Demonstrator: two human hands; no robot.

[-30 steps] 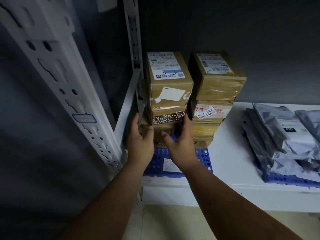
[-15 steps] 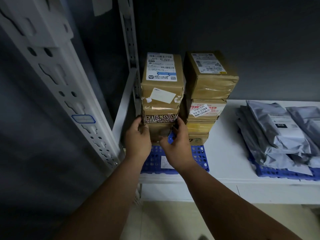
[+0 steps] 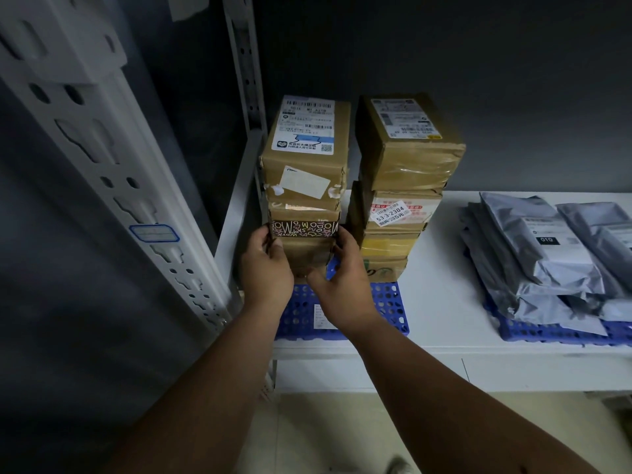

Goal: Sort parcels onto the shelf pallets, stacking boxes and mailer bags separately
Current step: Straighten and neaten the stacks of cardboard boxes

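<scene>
On the white shelf [image 3: 444, 343], at its left end, two stacks of taped cardboard boxes are standing side by side on a blue perforated pallet [image 3: 386, 313]: the left box stack [image 3: 304, 186] beside the shelf upright, the right box stack [image 3: 400, 186] just to its right. Both hands are working low on the left stack. The left hand [image 3: 265, 268] is gripping the left edge of the lower boxes, fingers curled round the corner by the patterned-tape box [image 3: 302, 229]; the right hand [image 3: 342, 278] is holding the right edge, thumb across the front. They are apparently squaring or seating the stack. Well apart to the right, grey mailer bags [image 3: 543, 258] are lying piled on a second blue pallet [image 3: 547, 331]. Judging by this, the sorting is looking far along: boxes and bags are sitting separately. Whether more parcels are waiting out of view cannot be told.
</scene>
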